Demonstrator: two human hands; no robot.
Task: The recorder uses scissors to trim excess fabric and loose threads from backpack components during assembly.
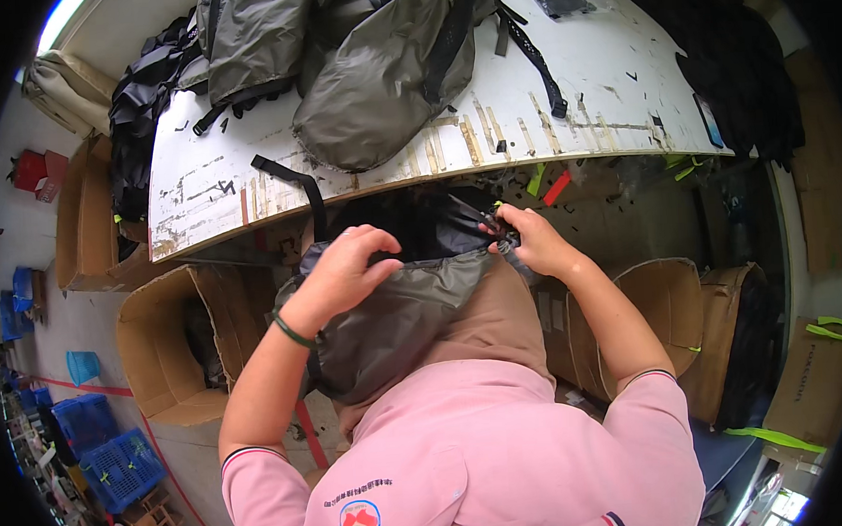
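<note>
A grey-green fabric bag (395, 312) with a dark lining lies across my lap, its mouth gaping toward the table edge. Over the left part of that mouth is my left hand (345, 272), fingers curved and thumb apart, with no object visible between them. My right hand (531, 241) is closed at the right end of the rim, where dark cords gather. It pinches the edge there; small pieces by the fingertips are too small to make out. A black strap with a buckle (288, 170) rises from the bag onto the table's front edge.
More grey-green bags (374, 94) with black straps are heaped on the worn white table (613, 110). Black fabric (744, 65) hangs over its right end. Open cardboard boxes (164, 353) stand left and right of my legs. Blue crates (122, 469) sit on the floor at left.
</note>
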